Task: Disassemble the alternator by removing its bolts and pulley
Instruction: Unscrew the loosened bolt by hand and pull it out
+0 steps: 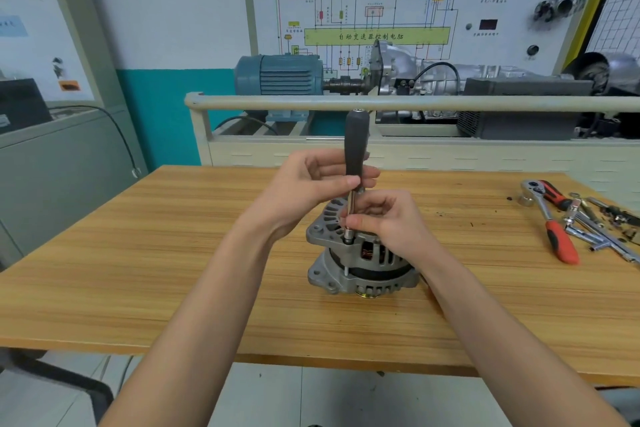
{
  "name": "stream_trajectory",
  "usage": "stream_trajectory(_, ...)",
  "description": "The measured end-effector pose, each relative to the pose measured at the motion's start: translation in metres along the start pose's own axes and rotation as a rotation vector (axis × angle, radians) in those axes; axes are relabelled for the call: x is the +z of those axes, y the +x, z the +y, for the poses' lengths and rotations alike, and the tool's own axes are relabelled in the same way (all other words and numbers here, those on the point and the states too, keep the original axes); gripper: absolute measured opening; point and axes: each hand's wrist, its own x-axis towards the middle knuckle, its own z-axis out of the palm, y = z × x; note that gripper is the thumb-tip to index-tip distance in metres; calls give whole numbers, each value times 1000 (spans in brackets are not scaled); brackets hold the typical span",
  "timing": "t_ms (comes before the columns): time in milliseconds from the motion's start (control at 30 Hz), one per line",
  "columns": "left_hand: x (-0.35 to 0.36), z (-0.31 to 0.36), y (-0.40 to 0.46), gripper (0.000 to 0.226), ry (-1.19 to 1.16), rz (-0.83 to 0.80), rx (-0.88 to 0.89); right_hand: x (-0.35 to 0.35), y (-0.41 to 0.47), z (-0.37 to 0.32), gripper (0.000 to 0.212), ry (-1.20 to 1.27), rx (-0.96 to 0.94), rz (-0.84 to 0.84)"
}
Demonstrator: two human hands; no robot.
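- Two hands on one tool, head view: left hand (313,180) wraps the grey handle of the nut driver (356,149), right hand (388,218) pinches its metal shaft low down.
- Driver stands upright, tip seated on a bolt (348,242) at the alternator's top rim.
- Alternator (360,263) sits mid-worktop (138,270), pulley (367,295) face down.
- Right of the alternator, well apart: red-handled ratchet (550,218), loose sockets and extension bars (595,229).
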Motion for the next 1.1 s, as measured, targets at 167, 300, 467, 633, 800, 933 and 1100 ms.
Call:
stream_trajectory(167,1,-4,4,35,5,151,-1,1,-1,-2,27,-28,9,-65)
stream_trajectory(300,7,2,8,31,136,239,-24,-6,-2,-8,18,-14,12,-134)
stream_trajectory(467,18,3,5,31,406,476,-13,0,6,-9,31,-53,-6,13)
stream_trajectory(633,19,-2,2,29,546,447,61,2,7,-6,12,8,-26,30)
stream_trajectory(800,4,-7,0,24,34,82,-13,4,6,-4,11,46,-53,53)
stream_trajectory(933,3,-11,2,26,-77,85,-18,1,5,0,15,59,-59,42)
stream_trajectory(1100,11,-5,3,22,96,221,3,-2,1,0,25,87,-64,6)
